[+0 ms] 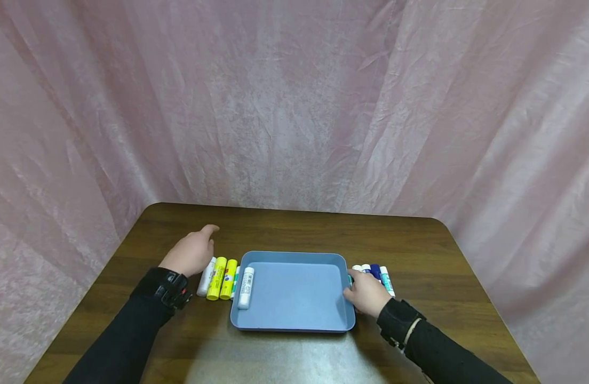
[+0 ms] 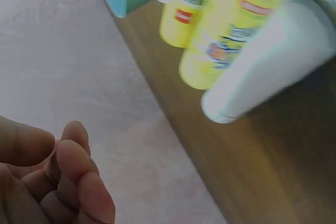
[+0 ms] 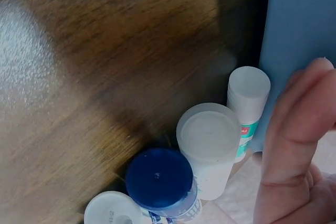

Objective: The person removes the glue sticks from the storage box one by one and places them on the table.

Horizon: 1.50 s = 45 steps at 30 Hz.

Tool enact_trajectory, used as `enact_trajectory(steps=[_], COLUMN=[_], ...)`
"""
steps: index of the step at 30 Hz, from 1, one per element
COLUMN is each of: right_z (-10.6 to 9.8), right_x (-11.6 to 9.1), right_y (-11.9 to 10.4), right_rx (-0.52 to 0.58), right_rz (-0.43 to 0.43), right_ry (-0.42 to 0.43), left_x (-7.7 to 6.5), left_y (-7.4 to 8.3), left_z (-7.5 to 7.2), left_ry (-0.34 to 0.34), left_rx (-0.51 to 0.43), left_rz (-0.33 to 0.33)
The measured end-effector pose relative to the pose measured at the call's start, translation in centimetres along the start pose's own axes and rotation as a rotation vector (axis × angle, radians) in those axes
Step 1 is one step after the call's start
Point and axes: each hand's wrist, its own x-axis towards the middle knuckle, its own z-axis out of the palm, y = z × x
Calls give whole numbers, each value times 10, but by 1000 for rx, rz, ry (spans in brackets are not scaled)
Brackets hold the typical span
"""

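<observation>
My left hand (image 1: 191, 253) hovers beside the left row, its fingers loosely bent and holding nothing in the left wrist view. That row has a white tube (image 2: 273, 59), two yellow tubes (image 1: 217, 278) and a green-and-white stick (image 1: 235, 282) against the blue tray (image 1: 294, 326). A white capped stick (image 1: 245, 288) lies inside the tray near its left wall. At the tray's right rim is my right hand (image 1: 367, 293), bent fingers overlapping the wall; I cannot tell whether they pinch anything. Close by stand a green-and-white stick (image 3: 247, 98), a white tube (image 3: 208, 140) and a blue-capped one (image 3: 160, 179).
The brown wooden table (image 1: 179, 330) has rounded far corners. Behind it hangs a pink curtain (image 1: 294, 106). Another white-capped green tube (image 1: 387, 280) ends the right row. The tray sits between the two rows.
</observation>
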Motion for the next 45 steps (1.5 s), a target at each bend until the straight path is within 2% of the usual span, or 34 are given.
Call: enact_trajectory(steps=[14,24,31,38,45], right_z=[2,4,2,4,5], right_x=[0,0,0,1,1], right_y=[2,3,2,2,3], right_rx=[-12,-20,-25,-28,-30], right_rz=[-4,-6,-4,-2,-2], right_ry=[-9,-4,-4,-3,-4], left_x=[-10,-11,-10,-9,-10], left_y=[35,48,55,59,65], left_z=[-16,-14,-4,12,33], left_ry=[39,18,3,-55,-104], left_rx=[-29,-26,0,16,90], left_rz=[68,106,133,172,154])
